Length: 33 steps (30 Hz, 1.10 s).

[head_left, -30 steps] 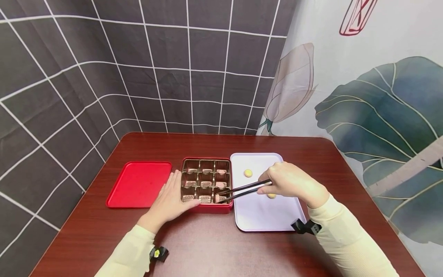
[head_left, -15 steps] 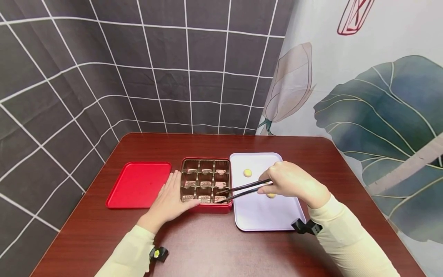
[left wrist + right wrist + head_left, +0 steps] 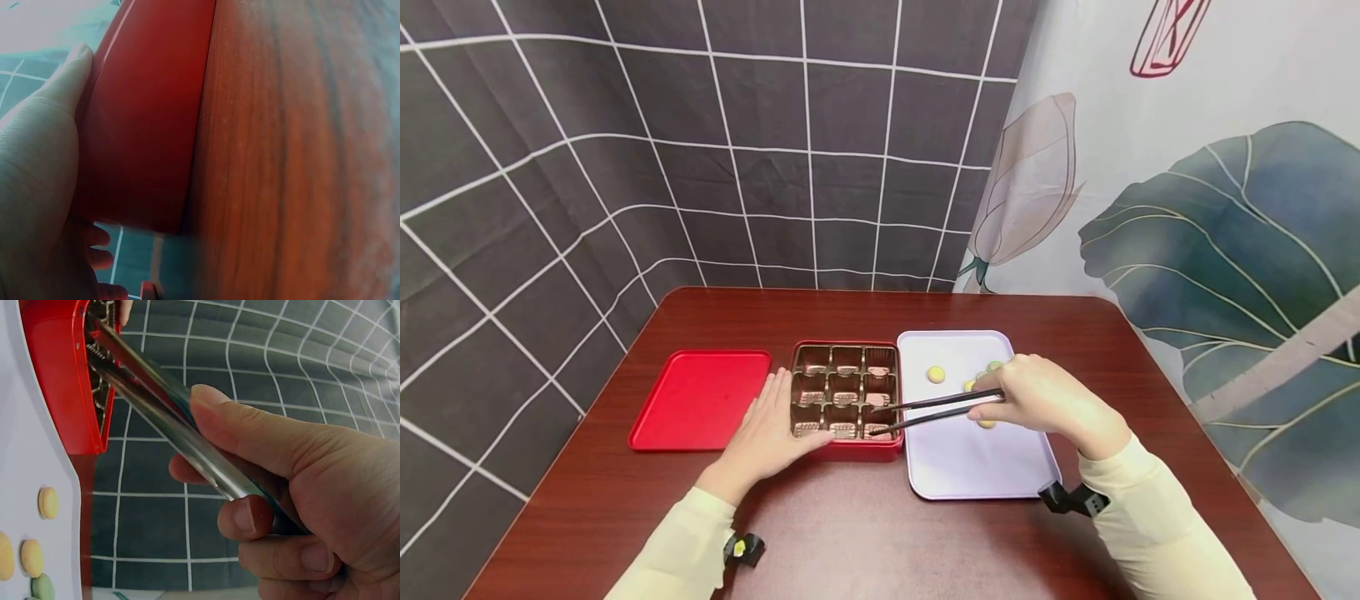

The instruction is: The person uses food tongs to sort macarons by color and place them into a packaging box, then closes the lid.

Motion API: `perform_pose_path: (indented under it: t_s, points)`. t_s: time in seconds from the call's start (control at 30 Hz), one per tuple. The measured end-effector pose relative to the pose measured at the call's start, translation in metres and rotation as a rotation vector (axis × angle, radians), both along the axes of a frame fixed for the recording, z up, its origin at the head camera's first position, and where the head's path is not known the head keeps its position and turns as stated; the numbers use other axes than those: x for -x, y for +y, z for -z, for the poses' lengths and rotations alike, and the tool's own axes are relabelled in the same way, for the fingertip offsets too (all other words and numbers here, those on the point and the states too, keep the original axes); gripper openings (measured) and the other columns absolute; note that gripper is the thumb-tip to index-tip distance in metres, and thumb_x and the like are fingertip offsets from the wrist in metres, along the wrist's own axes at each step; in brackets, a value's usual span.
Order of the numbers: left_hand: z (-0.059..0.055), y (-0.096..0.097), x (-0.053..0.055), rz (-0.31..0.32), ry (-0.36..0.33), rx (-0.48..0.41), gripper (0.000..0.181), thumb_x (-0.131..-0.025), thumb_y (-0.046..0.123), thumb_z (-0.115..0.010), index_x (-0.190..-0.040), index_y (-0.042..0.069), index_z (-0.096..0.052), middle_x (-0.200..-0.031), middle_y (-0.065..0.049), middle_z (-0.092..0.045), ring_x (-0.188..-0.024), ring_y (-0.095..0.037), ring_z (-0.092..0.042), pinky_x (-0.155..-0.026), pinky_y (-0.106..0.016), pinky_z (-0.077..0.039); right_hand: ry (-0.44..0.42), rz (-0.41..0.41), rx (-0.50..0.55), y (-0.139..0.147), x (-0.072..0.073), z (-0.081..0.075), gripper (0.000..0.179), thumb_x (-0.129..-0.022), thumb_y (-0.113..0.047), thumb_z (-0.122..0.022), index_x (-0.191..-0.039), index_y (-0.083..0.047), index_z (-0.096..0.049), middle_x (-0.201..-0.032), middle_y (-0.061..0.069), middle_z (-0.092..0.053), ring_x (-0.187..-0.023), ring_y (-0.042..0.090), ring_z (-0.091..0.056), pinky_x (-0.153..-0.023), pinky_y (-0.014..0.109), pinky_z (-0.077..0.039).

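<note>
Red box [image 3: 857,452] ×1 | tongs [image 3: 178,436] ×1, right fingers [image 3: 244,517] holding | left fingers [image 3: 769,395] straight, touching box | yellow macarons [image 3: 936,374] ×3

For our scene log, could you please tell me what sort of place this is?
Probably a staged indoor workspace: a brown table, with a dark gridded cloth and a pale floral cloth beyond it.

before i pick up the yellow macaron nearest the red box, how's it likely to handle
The yellow macaron is probably light, being small beside the tongs. Its edge looks like two shells around a filling, so a hard squeeze may crack it. Lying flat on a smooth-looking tray, it would likely slide rather than roll.
</note>
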State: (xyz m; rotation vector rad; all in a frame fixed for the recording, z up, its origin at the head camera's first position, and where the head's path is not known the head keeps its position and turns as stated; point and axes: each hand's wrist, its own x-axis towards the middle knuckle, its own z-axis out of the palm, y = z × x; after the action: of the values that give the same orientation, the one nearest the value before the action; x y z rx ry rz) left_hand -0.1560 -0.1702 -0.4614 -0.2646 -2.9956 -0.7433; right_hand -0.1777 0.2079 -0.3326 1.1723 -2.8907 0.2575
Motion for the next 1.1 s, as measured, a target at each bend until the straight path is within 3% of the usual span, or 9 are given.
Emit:
perform_pose_path:
  t_s: [0.1,0.27,0.4,0.63,0.83,1.0,1.1]
  points:
    - [0.000,0.000,0.000,0.001,-0.002,-0.004,0.120,-0.073,0.075,-0.061,-0.152,-0.002,-0.013,-0.158,-0.019,-0.013,-0.145,-0.036,-0.010,-0.113,-0.055,-0.018,-0.012,0.026,0.039,0.007,-0.003,0.003,0.015,-0.079,-0.045,-0.076,-0.076,-0.033,-0.069,-0.063,-0.023,-0.052,-0.053,-0.001,-0.043,-0.049,0.021,-0.037]
    - [-0.002,-0.001,0.000,-0.007,-0.010,-0.008,0.120,-0.073,0.075,-0.061,-0.152,-0.001,-0.012,-0.158,-0.019,-0.012,-0.146,-0.035,-0.009,-0.113,-0.056,-0.018,-0.005,0.066,0.095,0.017,-0.004,0.011,0.040,-0.078,-0.059,-0.070,-0.094,-0.023,-0.077,-0.070,-0.021,-0.063,-0.055,-0.002,-0.047,-0.049,0.020,-0.039]
    - [-0.004,-0.001,0.000,-0.011,-0.014,-0.001,0.120,-0.073,0.074,-0.062,-0.152,-0.001,-0.013,-0.158,-0.019,-0.013,-0.146,-0.035,-0.009,-0.112,-0.057,-0.018,0.030,0.100,0.122,0.024,-0.007,0.015,0.047,-0.077,-0.061,-0.069,-0.098,-0.020,-0.078,-0.071,-0.018,-0.066,-0.054,-0.001,-0.045,-0.048,0.021,-0.037]
    - [-0.006,0.003,-0.001,-0.012,-0.030,0.003,0.121,-0.073,0.074,-0.062,-0.152,-0.001,-0.012,-0.159,-0.019,-0.012,-0.146,-0.034,-0.009,-0.112,-0.057,-0.017,0.073,0.129,0.152,0.033,-0.014,0.021,0.036,-0.075,-0.050,-0.077,-0.094,-0.019,-0.078,-0.075,-0.017,-0.067,-0.056,0.000,-0.046,-0.047,0.020,-0.036]
    - [-0.004,0.003,0.000,-0.007,-0.013,0.001,0.119,-0.073,0.072,-0.064,-0.152,-0.002,-0.013,-0.159,-0.018,-0.013,-0.146,-0.033,-0.010,-0.112,-0.058,-0.018,0.129,0.157,0.174,0.047,-0.018,0.023,0.028,-0.076,-0.040,-0.080,-0.090,-0.017,-0.076,-0.069,-0.018,-0.060,-0.054,-0.001,-0.043,-0.047,0.019,-0.037]
    - [-0.005,0.002,0.000,-0.008,-0.019,-0.002,0.119,-0.073,0.072,-0.064,-0.152,-0.001,-0.013,-0.159,-0.018,-0.012,-0.146,-0.033,-0.009,-0.112,-0.057,-0.018,0.114,0.183,0.225,0.060,-0.018,0.026,0.022,-0.078,-0.037,-0.079,-0.090,-0.019,-0.075,-0.060,-0.021,-0.049,-0.051,-0.001,-0.041,-0.046,0.019,-0.036]
    - [-0.006,0.002,0.000,-0.007,-0.023,-0.003,0.119,-0.073,0.072,-0.064,-0.153,-0.001,-0.012,-0.159,-0.018,-0.012,-0.146,-0.033,-0.009,-0.112,-0.057,-0.018,0.097,0.209,0.243,0.066,-0.018,0.028,0.024,-0.078,-0.037,-0.079,-0.094,-0.018,-0.075,-0.063,-0.021,-0.053,-0.053,0.000,-0.044,-0.047,0.019,-0.038]
